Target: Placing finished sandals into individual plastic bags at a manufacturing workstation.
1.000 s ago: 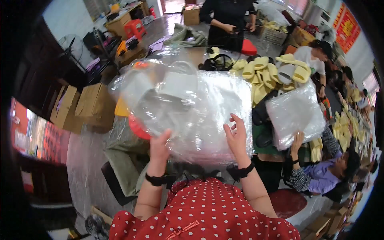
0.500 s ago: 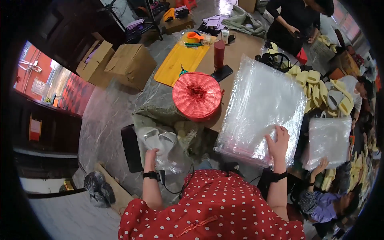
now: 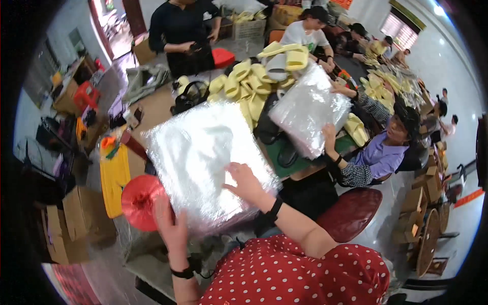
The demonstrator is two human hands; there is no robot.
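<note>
Left hand [image 3: 171, 229]: forearm near vertical from the lower edge, fingers up, thumb out toward our right hand. Motion blur, but we read the grip as loosely spread, with nothing visible in it. It sits at the near left edge of the bag stack [image 3: 203, 137] and overlaps the right rim of the red twine roll [image 3: 138, 203] in our view; contact with either, we can't tell.

Right hand [image 3: 246, 182]: forearm slants up-left from lower right, wrist over the near right part of the bag stack, palm down, fingers fanned and pointing away and left. Thumb stands well apart from the fingers. Grip wide, no hold on anything that we can make out; whether the fingertips touch the top bag, we can't tell.

Bag stack: clear, shiny, flat, under the right hand and to the right of the left hand, tilted in our view.

Around the grips: yellow board [image 3: 114, 175] beyond the left hand, past the roll, dark red cylinder [image 3: 134, 144] near it. Pale yellow slippers [image 3: 249, 84] heaped beyond the right hand. Off to its right, a second bag pile [image 3: 307, 109] with a co-worker's hand [image 3: 330, 136] at its near edge, and closer to us a maroon seat [image 3: 353, 213].
</note>
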